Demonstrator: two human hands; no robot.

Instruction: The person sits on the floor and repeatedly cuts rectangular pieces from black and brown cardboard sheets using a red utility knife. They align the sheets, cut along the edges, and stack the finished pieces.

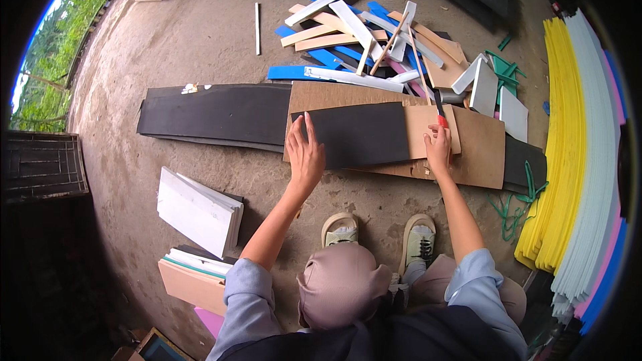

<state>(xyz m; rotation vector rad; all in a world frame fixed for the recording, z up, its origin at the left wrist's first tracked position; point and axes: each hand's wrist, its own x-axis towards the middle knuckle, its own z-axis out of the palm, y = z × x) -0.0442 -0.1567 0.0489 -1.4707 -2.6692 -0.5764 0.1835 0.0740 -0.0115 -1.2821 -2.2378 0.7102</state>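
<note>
My left hand (306, 150) lies with fingers stretched out on the left part of a black foam sheet (364, 134). Held in my right hand (438, 148) is a red and black cutter knife (441, 117), pointing away from me; its blade cannot be made out. That hand is over a tan foam sheet (416, 127), which shows beyond the black sheet's right edge. Both sheets rest on a brown board (485, 147). Beneath the board, a long black slab (214, 115) sticks out at both sides.
Beyond the board is a heap of offcut strips (361, 37). White sheets (197, 210) and tan-topped sheets (190, 282) lie in stacks at left. Tall yellow sheets (558, 140) stand at right, beside green straps (515, 217). My shoes (418, 241) are close to the board.
</note>
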